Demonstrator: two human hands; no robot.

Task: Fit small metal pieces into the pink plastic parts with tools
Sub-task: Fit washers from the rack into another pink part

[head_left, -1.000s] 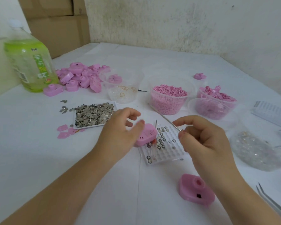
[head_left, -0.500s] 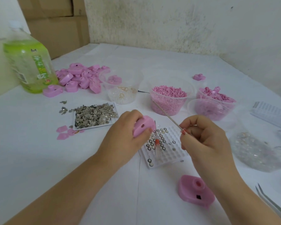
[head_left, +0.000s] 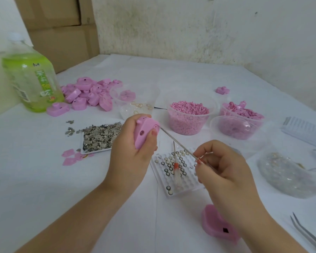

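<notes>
My left hand (head_left: 133, 154) grips a pink plastic part (head_left: 144, 132), held up on edge above the table. My right hand (head_left: 224, 170) pinches a thin metal rod tool (head_left: 179, 143) whose tip touches the upper right side of that part. Below them lies a white gridded tray (head_left: 188, 187) with small metal rings in its cells and a red-tipped tool (head_left: 176, 168) lying across it. A white tray of small grey metal pieces (head_left: 100, 136) sits left of my left hand. Another pink part (head_left: 219, 227) lies near my right wrist.
A pile of pink parts (head_left: 91, 94) and a green bottle (head_left: 31, 79) stand at the back left. Clear tubs hold rings (head_left: 137, 106), pink granules (head_left: 188, 115) and pink bits (head_left: 239, 114). A clear bag (head_left: 288, 172) and tweezers (head_left: 306, 232) lie at the right.
My left hand lifted the pink part off the gridded tray and turned it on edge. My right hand swung the rod so its tip meets the part.
</notes>
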